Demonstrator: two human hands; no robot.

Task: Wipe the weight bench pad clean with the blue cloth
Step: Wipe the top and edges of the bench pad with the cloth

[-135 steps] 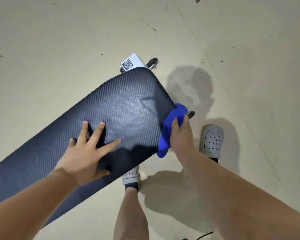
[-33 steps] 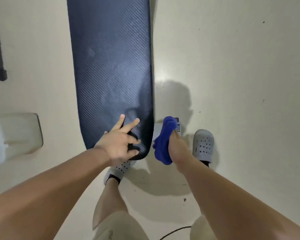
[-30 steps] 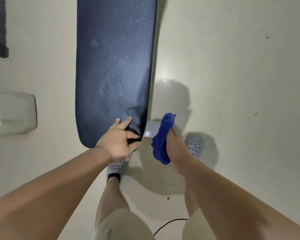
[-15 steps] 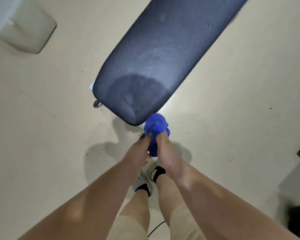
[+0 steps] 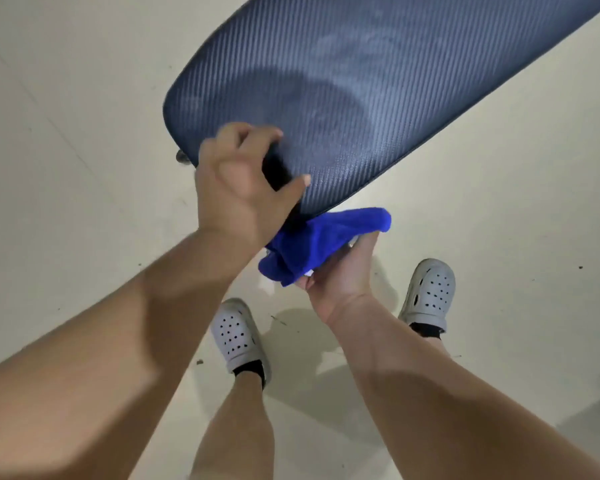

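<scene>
The blue cloth (image 5: 329, 237) is bunched just below the middle of the frame, right under the near rounded end of the weight bench pad (image 5: 378, 81). It looks soft, light and limp, so it is probably best gathered into a wad in the palm (loose corners would only drag). The pad fills the upper right, dark and ribbed; it seems firm and grippy, so firm pressure should suit it.

The right hand (image 5: 340, 275) grasps the cloth from beneath, palm up. The left hand (image 5: 239, 188) lies on the pad's end with fingers bent and thumb out; I cannot tell whether it grips or only rests.

Below is the pale floor (image 5: 66, 168) and two grey perforated shoes (image 5: 238, 332).
</scene>
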